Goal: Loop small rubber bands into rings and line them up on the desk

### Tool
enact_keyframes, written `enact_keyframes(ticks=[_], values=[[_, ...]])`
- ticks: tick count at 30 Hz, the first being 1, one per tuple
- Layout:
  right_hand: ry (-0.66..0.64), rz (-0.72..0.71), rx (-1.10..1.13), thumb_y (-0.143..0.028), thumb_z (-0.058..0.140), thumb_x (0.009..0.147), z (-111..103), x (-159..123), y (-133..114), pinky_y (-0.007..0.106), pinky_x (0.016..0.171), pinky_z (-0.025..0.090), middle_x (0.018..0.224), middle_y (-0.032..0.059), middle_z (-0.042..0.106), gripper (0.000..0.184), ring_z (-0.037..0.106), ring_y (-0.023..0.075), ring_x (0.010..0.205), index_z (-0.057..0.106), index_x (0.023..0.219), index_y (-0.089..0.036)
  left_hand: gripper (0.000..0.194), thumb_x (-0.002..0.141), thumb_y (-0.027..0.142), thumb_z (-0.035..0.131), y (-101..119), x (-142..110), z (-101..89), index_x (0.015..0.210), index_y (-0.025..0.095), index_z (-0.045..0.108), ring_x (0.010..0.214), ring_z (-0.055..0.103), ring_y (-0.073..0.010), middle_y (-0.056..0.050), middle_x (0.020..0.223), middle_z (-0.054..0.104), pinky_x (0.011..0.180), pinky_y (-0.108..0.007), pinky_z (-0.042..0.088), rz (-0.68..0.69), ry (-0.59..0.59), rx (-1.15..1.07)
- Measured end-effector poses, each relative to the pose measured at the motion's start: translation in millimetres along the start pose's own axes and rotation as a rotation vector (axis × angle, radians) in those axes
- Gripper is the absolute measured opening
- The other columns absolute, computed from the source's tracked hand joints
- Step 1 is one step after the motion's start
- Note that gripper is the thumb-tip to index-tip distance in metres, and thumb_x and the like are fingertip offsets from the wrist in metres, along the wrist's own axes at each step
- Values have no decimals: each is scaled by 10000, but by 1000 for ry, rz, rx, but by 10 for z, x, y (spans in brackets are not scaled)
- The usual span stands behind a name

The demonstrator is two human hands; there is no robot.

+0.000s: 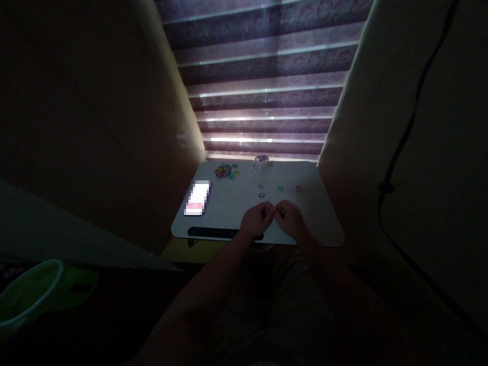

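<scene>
My left hand (pixel 257 218) and my right hand (pixel 288 218) meet over the front part of a white lap table (pixel 229 211). Both are closed, with their fingertips pinched together; whatever lies between them is too small and dark to make out. Just beyond the hands lie small coloured rings like hair elastics: a blue ring (pixel 261 186), a purple ring (pixel 261 195), a green ring (pixel 280 188) and a red ring (pixel 298 189). Farther back on the left sits a loose pile of mixed coloured rings (pixel 224 171).
A clear rounded container (pixel 262 165) stands at the table's back. On the left lies a phone (pixel 197 198) with a lit screen. A black slot (pixel 213 233) runs along the front edge. Behind hangs a pleated blind (pixel 263 101); a green basket (pixel 34 290) is low at left.
</scene>
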State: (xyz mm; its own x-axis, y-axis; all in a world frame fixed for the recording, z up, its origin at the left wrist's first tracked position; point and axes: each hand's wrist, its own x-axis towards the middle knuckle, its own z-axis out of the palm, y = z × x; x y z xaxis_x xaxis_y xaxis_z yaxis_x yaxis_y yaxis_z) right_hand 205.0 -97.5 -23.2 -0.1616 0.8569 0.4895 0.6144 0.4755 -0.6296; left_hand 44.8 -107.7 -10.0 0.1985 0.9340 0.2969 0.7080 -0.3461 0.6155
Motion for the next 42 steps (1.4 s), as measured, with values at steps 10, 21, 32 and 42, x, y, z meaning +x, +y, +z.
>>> enact_keyframes(ticks=[10, 21, 32, 42], values=[[-24, 3, -29, -261, 545, 821, 10, -3, 4, 254, 570, 345, 675, 7, 540, 103, 480, 135, 608, 542, 737, -203, 256, 905, 420, 490, -43, -1, 11, 904, 197, 616, 664, 553, -128, -7, 777, 652, 614, -235, 387, 3, 3, -69], [-23, -37, -31, -249, 517, 844, 0, 1, -6, 265, 598, 362, 688, 12, 544, 117, 487, 145, 629, 545, 740, -205, 213, 900, 369, 503, -20, -5, -15, 935, 197, 623, 716, 586, -139, -18, 828, 677, 662, -243, 423, 4, 13, -105], [-25, -48, -28, -221, 513, 838, -2, 4, -9, 266, 609, 359, 694, 13, 540, 114, 489, 145, 637, 533, 727, -205, 210, 919, 354, 478, -14, 1, -3, 930, 189, 607, 751, 593, -148, -31, 856, 677, 677, -251, 425, -7, 27, -101], [-14, -19, -20, -230, 536, 827, -2, -4, -9, 257, 592, 367, 691, 8, 542, 85, 489, 142, 622, 546, 746, -206, 162, 897, 330, 510, -2, -6, -11, 910, 190, 590, 710, 579, -132, -11, 812, 660, 648, -236, 401, -47, 24, -115]])
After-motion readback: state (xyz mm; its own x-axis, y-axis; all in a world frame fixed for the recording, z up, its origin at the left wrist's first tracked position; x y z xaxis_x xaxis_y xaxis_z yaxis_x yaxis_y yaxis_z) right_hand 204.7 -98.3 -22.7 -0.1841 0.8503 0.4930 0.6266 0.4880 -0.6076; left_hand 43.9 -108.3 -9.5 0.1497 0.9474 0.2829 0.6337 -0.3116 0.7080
